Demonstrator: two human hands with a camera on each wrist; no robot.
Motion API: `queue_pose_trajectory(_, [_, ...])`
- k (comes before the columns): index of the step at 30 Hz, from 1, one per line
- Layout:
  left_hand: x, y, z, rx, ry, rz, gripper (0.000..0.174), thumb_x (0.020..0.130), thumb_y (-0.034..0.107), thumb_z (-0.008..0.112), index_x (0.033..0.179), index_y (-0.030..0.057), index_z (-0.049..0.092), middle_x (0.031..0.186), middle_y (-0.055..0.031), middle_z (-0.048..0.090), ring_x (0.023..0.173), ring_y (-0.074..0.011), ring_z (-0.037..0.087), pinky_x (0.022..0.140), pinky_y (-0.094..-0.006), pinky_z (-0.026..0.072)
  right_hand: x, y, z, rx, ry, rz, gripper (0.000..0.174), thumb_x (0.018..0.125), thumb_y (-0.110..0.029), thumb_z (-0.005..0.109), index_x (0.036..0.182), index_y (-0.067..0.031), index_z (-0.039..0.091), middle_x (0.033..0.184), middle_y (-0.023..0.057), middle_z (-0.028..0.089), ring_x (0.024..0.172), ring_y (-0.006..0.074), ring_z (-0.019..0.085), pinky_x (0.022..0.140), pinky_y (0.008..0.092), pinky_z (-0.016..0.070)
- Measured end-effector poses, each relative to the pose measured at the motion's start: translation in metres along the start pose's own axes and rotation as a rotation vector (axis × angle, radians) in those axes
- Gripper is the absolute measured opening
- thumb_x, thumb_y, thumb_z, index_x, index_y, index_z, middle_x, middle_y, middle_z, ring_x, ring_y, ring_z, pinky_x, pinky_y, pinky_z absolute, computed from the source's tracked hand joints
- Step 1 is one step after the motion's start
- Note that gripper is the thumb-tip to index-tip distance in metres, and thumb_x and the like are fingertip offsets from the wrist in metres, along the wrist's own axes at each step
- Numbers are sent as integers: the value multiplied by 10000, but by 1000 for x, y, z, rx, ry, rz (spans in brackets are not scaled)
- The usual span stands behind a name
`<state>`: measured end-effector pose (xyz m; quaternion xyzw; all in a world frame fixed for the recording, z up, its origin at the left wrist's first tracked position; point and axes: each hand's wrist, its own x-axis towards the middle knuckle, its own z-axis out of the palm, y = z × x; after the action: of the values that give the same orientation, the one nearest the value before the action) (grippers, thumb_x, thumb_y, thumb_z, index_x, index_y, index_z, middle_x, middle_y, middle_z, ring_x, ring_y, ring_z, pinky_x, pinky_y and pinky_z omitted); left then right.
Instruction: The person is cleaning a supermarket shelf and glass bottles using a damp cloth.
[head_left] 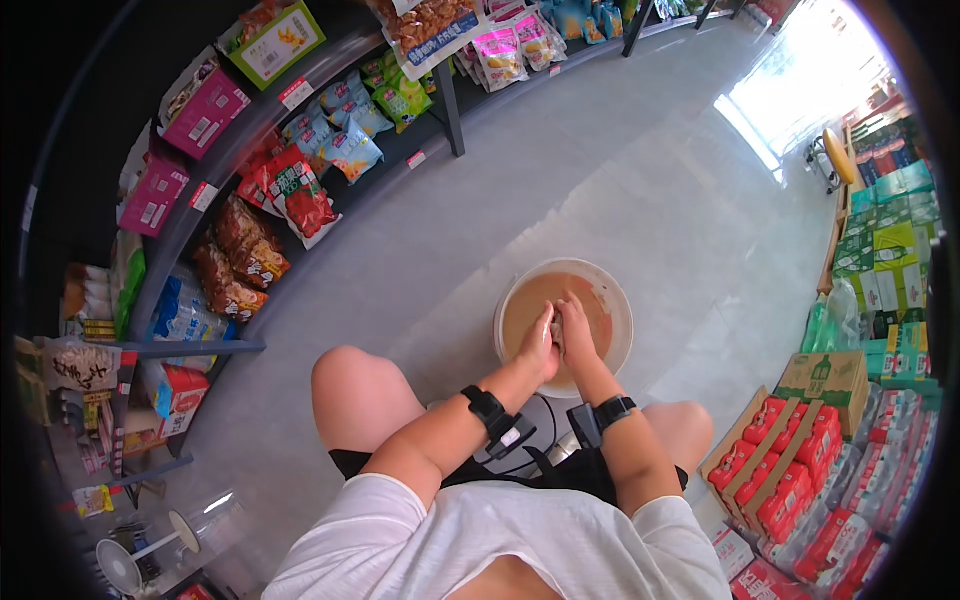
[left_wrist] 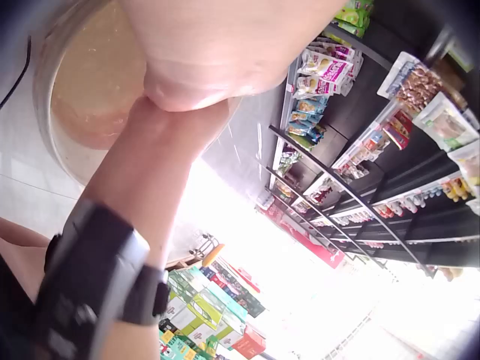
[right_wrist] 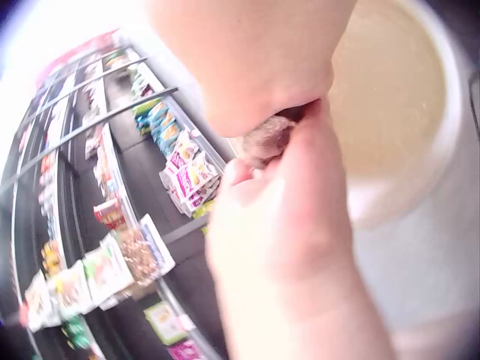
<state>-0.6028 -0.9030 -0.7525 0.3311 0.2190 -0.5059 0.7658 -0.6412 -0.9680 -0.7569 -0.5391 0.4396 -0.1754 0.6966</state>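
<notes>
A person's left hand (head_left: 538,352) and right hand (head_left: 577,332) clasp a crumpled, cloth-like wad (right_wrist: 266,142) between them, over murky water (head_left: 524,300) in a white bucket (head_left: 625,335) on the grey floor (head_left: 450,220). Wringing it well likely calls for twisting in opposite directions, low and centred, so drips stay contained. Snack packets (head_left: 352,150) fill shelves beyond.

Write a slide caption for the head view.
Left hand and right hand hold a greyish wad over a bucket of murky water.
</notes>
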Motion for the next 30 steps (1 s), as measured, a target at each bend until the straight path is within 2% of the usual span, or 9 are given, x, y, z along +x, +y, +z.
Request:
queue_pose_trajectory(2, [14, 7, -16, 42, -23, -23, 391, 987, 457, 452, 1144, 122, 581, 1098, -31, 599, 1021, -162, 565, 885, -304, 457, -19, -6, 9, 302, -137, 228, 604, 936, -209, 553, 1454, -11, 312, 1327, 160, 509, 1185, 218, 496, 987, 320, 390])
queue_pose_trajectory(6, [13, 7, -15, 119, 2, 34, 359, 999, 397, 431, 1199, 128, 560, 1077, -41, 594, 1008, -157, 559, 892, -304, 457, -48, -18, 21, 193, -117, 100, 681, 955, -280, 556, 1468, 36, 239, 1450, 211, 400, 1330, 258, 401, 1060, 324, 340])
queue_pose_trajectory(11, [-14, -16, 9, 230, -27, 124, 407, 990, 390, 468, 1255, 88, 528, 1163, -43, 608, 1034, -154, 584, 902, -314, 473, 3, -21, 5, 177, 84, 111, 534, 955, -311, 500, 1355, 38, 439, 1291, 190, 537, 1170, 246, 512, 982, 335, 399])
queue_pose_trajectory(14, [-8, 2, 6, 152, -77, -61, 471, 992, 422, 454, 1304, 72, 499, 1241, -37, 578, 1139, -153, 541, 965, -313, 435, -12, -26, 8, 344, -40, 253, 529, 981, -281, 464, 1398, 31, 375, 1369, 157, 475, 1221, 229, 472, 1003, 332, 385])
queue_pose_trajectory(17, [15, 13, -9, 230, 21, 154, 578, 983, 460, 453, 1396, 58, 417, 1374, -94, 492, 1235, -184, 489, 1009, -304, 401, -55, -21, 28, 200, -93, 48, 568, 1002, -298, 454, 1472, -24, 293, 1456, 120, 413, 1331, 204, 390, 1103, 302, 284])
queue_pose_trajectory(19, [6, 14, -3, 216, 60, 95, 553, 989, 450, 444, 1379, 58, 434, 1380, -96, 479, 1265, -198, 453, 1026, -313, 394, -65, -34, 35, 109, -36, 92, 537, 1007, -298, 436, 1449, -9, 338, 1416, 125, 449, 1281, 196, 438, 1067, 299, 332])
queue_pose_trajectory(23, [-5, -16, 0, 300, -103, 108, 552, 1001, 422, 427, 1426, 73, 387, 1391, -61, 476, 1234, -158, 477, 1006, -292, 400, 4, 12, -3, 382, -29, 194, 402, 994, -408, 435, 937, -30, 560, 866, 53, 580, 817, 149, 526, 702, 323, 452])
queue_pose_trajectory(25, [-9, -10, 8, 318, -134, 130, 584, 1000, 436, 425, 1445, 65, 356, 1452, -72, 412, 1291, -168, 421, 1062, -296, 345, -1, 0, -2, 425, -11, 249, 391, 1012, -273, 429, 1269, 6, 527, 1156, 95, 596, 1047, 180, 563, 930, 297, 434])
queue_pose_trajectory(30, [-1, 21, 12, 355, -43, 134, 663, 992, 510, 383, 1475, 65, 292, 1520, -79, 312, 1349, -186, 354, 1105, -310, 283, -46, -1, 21, -66, 124, -172, 294, 1001, -238, 461, 1090, 28, 549, 1025, 148, 592, 936, 210, 576, 878, 329, 451])
